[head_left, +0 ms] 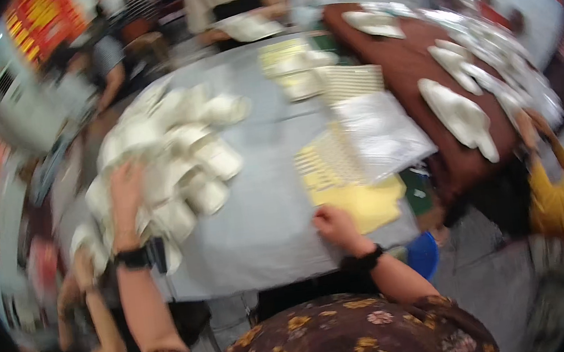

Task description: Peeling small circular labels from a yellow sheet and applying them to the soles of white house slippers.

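Observation:
A big heap of white slippers (203, 188) covers the left part of the grey-covered table (269, 247). My left hand (127, 183) reaches into the heap and touches the slippers; blur hides whether its fingers grip one. Close to the table's near edge, my right hand (335, 227) is curled into a fist with nothing visible in it. Just beyond it lie yellow sheets (369, 208), some with rows of small pale pieces. A clear plastic packet (383, 133) rests over part of them.
Right of my table, a brown-covered table (387, 60) bears white slippers (457, 114) and clear plastic wrapping. A blue bin (423, 256) stands below the near right corner. Co-workers flank me: a person's hands (85, 268) at left, a yellow-sleeved person (562, 196) at right.

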A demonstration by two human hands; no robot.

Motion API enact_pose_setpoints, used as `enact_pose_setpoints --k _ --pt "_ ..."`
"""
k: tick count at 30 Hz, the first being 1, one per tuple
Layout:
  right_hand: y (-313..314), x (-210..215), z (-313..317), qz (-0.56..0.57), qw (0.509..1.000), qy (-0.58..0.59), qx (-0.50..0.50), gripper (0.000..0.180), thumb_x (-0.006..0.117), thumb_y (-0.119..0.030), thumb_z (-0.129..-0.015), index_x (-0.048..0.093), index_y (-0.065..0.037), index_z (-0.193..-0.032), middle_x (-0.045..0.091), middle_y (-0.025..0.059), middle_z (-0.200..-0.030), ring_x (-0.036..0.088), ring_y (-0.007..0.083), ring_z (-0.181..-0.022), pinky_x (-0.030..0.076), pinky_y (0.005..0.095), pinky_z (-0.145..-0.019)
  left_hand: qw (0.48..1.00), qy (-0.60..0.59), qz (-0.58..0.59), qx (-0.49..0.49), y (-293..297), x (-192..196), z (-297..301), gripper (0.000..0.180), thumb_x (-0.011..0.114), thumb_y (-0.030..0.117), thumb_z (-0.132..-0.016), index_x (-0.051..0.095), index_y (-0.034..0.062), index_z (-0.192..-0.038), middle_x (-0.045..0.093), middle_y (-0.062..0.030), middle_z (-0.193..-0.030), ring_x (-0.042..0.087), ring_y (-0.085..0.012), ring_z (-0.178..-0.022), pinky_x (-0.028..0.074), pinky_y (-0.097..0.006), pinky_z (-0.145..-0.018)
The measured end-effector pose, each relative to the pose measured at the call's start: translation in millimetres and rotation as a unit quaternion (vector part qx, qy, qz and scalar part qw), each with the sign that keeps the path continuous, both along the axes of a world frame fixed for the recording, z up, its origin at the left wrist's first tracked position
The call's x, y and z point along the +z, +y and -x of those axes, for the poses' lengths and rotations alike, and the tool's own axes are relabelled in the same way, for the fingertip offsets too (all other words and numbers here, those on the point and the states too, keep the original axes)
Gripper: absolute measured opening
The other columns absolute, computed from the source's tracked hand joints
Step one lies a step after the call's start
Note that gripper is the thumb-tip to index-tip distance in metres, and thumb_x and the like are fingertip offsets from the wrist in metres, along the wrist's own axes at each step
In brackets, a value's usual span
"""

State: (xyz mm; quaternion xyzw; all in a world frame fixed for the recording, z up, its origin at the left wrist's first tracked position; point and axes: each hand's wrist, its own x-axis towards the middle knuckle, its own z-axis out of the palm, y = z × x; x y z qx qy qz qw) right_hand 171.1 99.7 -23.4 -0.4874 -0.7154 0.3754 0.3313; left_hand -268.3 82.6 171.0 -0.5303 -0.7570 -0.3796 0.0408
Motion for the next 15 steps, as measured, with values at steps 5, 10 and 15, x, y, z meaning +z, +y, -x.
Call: enact_pose_setpoints --k 5,10,15 --pt "5 17 -21 0.018 0.997 0.08 -0.008 0.014 0.067 -0.014 -0.087 0.067 -0.003 -0.094 0.069 0.0116 -0.083 0.066 0.0223 -0.075 0.052 0.0337 -0.071 0.988 0.09 0.119 -0.024 -17 -81 -54 0.047 0.067 0.014 -0.088 0.057 -0.0019 -0.132 0.039 -0.0247 -0.15 0.037 -0.042 -0.137 0.031 -0.047 -0.113" --pt "49 60 -106 -0.129 0.983 0.083 -0.099 0.013 0.066 -0.012 -0.088 0.066 0.0 -0.094 0.067 0.0126 -0.084 0.063 0.0194 -0.075 0.05 0.0327 -0.068 0.981 -0.078 0.106 -0.141 -68 -185 -149 0.05 0.067 0.02 -0.087 0.055 -0.0012 -0.131 0.039 -0.0247 -0.148 0.031 -0.0428 -0.139 0.024 -0.053 -0.115" --pt "106 104 -247 -0.284 0.879 0.002 -0.384 0.017 0.062 -0.013 -0.083 0.069 0.0 -0.093 0.067 0.0193 -0.09 0.064 0.035 -0.088 0.051 0.043 -0.08 0.981 0.017 0.14 -0.134 -109 -206 -198 0.05 0.064 0.022 -0.088 0.055 -0.0023 -0.131 0.042 -0.0249 -0.146 0.036 -0.0421 -0.136 0.027 -0.051 -0.114"
